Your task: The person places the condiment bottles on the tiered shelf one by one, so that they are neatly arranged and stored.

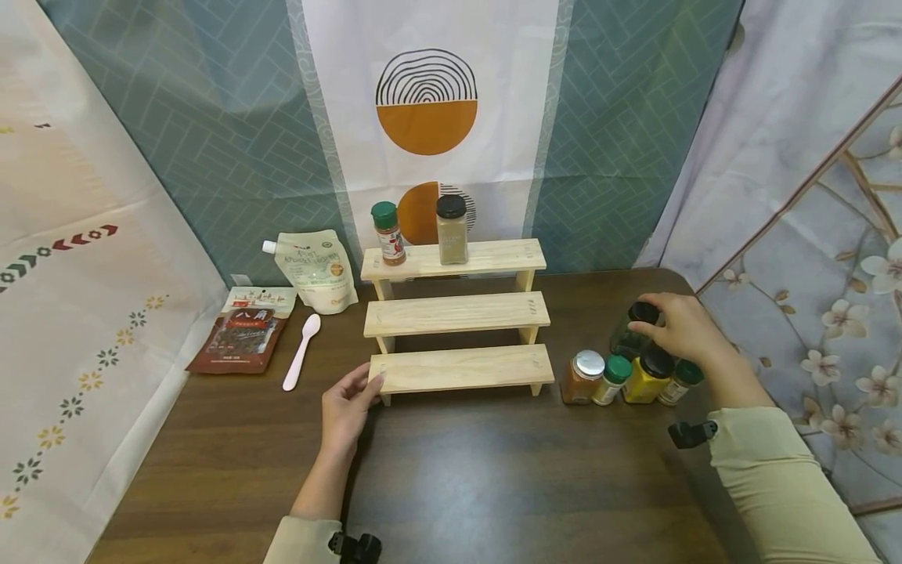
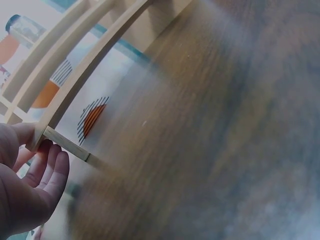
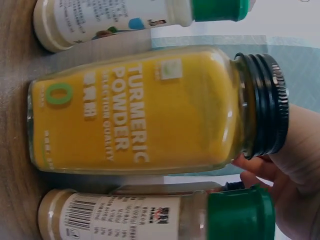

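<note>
A three-tier wooden rack (image 1: pixel 458 313) stands on the table. My left hand (image 1: pixel 345 407) pinches the left end of its lowest tier, thumb on top and fingers beneath; the left wrist view shows this hand (image 2: pixel 35 180) close up. On the right, my right hand (image 1: pixel 680 333) grips a dark spice jar (image 1: pixel 625 342) near its black cap. In front of that jar stand a turmeric powder jar (image 3: pixel 135 110), two green-capped bottles (image 1: pixel 613 376) and a silver-lidded jar (image 1: pixel 583 377). Behind the turmeric, the right wrist view partly hides my right hand (image 3: pixel 295 185).
The top tier carries a green-capped bottle (image 1: pixel 390 235) and a black-capped jar (image 1: pixel 452 231). Left of the rack lie a white spoon (image 1: pixel 301 352) and a brown packet (image 1: pixel 243 333), beside a spouted pouch (image 1: pixel 315 270). Curtains border the table (image 1: pixel 451 470) behind and at both sides.
</note>
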The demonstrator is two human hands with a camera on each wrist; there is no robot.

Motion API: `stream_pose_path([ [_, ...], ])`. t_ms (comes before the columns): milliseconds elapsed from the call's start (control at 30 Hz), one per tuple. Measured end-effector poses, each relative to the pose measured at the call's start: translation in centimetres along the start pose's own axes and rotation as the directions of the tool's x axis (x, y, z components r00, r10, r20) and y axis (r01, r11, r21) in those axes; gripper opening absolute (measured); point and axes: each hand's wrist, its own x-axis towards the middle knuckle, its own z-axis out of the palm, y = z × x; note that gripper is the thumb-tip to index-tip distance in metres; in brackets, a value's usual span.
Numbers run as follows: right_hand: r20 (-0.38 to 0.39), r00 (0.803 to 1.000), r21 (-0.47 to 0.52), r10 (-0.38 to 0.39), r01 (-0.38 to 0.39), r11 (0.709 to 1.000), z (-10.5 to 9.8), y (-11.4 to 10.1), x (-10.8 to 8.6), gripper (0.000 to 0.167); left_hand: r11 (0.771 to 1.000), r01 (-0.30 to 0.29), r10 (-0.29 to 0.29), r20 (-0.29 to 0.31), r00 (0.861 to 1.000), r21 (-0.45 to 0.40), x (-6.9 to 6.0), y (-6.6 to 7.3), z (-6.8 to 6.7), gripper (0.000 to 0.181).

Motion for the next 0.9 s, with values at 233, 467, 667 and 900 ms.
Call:
stream_pose_path([
  [233, -0.055, 0.999, 0.008, -0.001, 0.002, 1.000, -0.6, -0.2, 0.3, 0.055, 1.000, -0.008, 0.008, -0.004, 1.000, -0.020, 0.1, 0.0, 0.0, 0.037],
  [467, -0.098, 0.995, 0.082, 0.032, -0.024, 0.996, -1.8, -1.2, 1.2, 0.054, 1.000, -0.010, 0.010, -0.004, 1.000, -0.027, 0.1, -0.2, 0.0, 0.036],
  [667, -0.139, 0.990, 0.112, 0.025, -0.010, 0.994, -3.5, -2.3, 2.4, 0.054, 0.999, -0.019, 0.019, 0.000, 1.000, -0.033, 0.2, -0.3, 0.1, 0.036],
  [900, -0.156, 0.987, 0.126, 0.039, -0.019, 0.992, -5.1, -3.9, 3.7, 0.055, 1.000, -0.008, 0.008, -0.006, 1.000, -0.028, 0.3, -0.3, 0.0, 0.038],
])
